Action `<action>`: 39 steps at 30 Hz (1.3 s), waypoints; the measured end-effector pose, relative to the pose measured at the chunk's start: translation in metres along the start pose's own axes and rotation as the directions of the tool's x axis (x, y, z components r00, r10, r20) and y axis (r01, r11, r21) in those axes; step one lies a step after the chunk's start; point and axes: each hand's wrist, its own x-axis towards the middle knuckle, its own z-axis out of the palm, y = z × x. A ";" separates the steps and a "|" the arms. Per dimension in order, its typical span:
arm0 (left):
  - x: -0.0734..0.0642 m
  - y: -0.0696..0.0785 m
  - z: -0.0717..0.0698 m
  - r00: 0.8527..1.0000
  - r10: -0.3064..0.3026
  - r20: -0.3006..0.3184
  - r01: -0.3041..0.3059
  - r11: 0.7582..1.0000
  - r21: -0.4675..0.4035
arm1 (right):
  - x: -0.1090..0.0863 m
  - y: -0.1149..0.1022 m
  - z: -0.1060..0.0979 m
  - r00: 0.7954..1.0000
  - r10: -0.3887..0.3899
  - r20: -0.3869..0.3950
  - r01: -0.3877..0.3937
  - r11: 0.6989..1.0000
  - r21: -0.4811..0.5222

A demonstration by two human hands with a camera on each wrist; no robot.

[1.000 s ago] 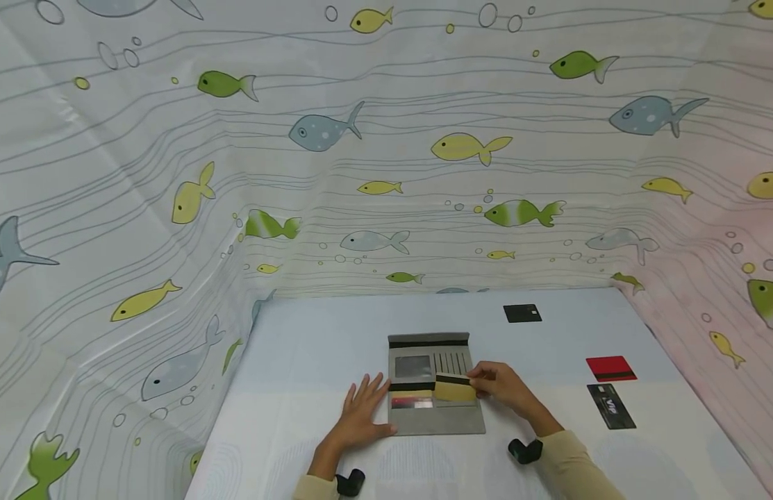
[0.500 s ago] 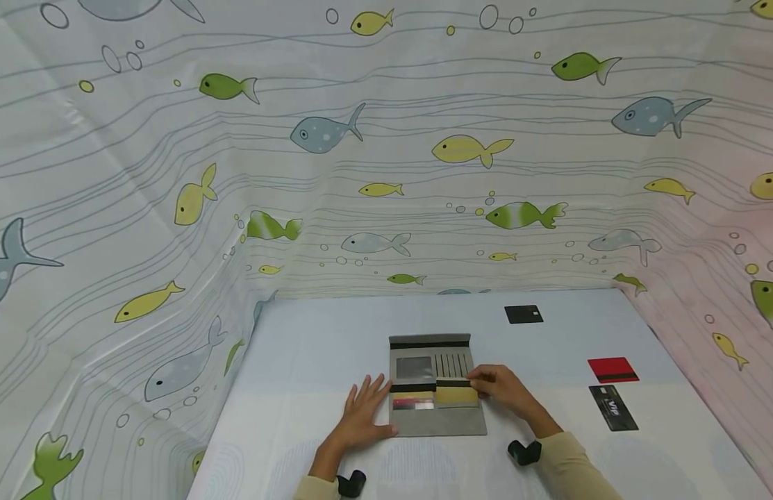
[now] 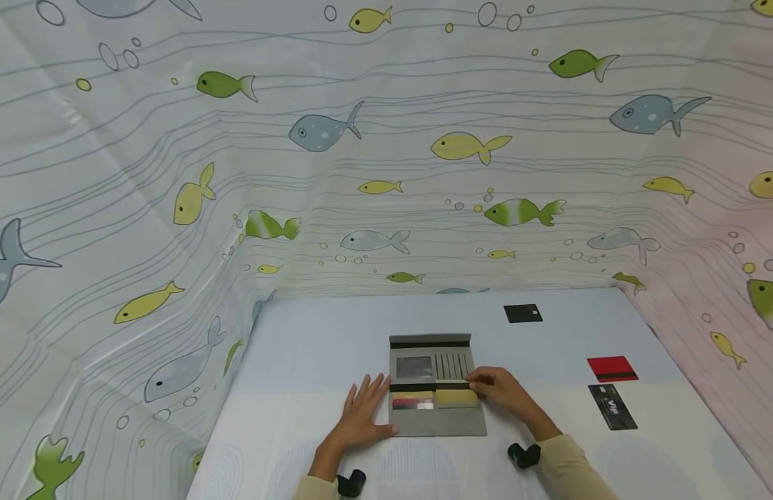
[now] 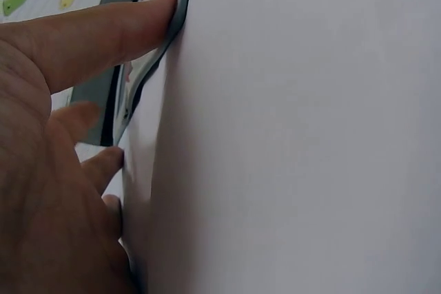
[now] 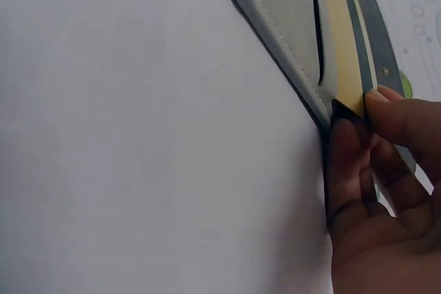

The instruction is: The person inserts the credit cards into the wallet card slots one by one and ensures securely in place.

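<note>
A grey wallet [image 3: 437, 421] lies unfolded on the table, with a clear window and a row of slots in its upper half. Partly inside its lower right pocket is a gold card [image 3: 456, 397] with a black stripe. My right hand [image 3: 505, 391] pinches that card's right end between thumb and fingers, as the right wrist view shows close up. Another striped card [image 3: 412, 396], yellow and red, sits in the lower left pocket. Spread fingers of my left hand [image 3: 362, 417] rest along the wallet's left edge, the thumb [image 4: 148, 22] pressing its near corner.
On the white table [image 3: 323, 333], a black card [image 3: 523, 314] lies at the back right. Further right are a red card [image 3: 612, 369] and a black VIP card [image 3: 612, 407]. A fish-print sheet [image 3: 424, 104] hangs around the back and sides.
The gold card has slid down deeper into the lower right pocket, and my right hand has followed slightly. The left hand has stayed at the wallet's edge.
</note>
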 end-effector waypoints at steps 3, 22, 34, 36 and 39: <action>0.001 0.000 0.000 1.000 0.005 0.000 -0.005 1.000 0.009 | 0.001 0.001 0.000 1.000 -0.005 -0.007 0.005 1.000 -0.014; -0.001 0.005 0.002 1.000 0.010 0.010 -0.010 1.000 0.023 | -0.008 -0.001 -0.004 0.999 -0.005 0.043 0.006 1.000 -0.019; -0.001 -0.002 -0.009 1.000 0.004 0.013 -0.005 0.999 0.051 | -0.006 0.000 0.006 0.986 -0.152 0.062 0.154 0.988 -0.025; 0.000 -0.002 -0.008 1.000 0.007 0.017 -0.008 0.999 0.043 | -0.007 0.002 0.006 0.985 -0.159 0.062 0.161 0.986 -0.032; 0.001 -0.002 -0.004 1.000 0.000 0.024 -0.001 0.999 0.041 | -0.008 0.003 0.003 0.983 -0.166 0.080 0.170 0.985 -0.041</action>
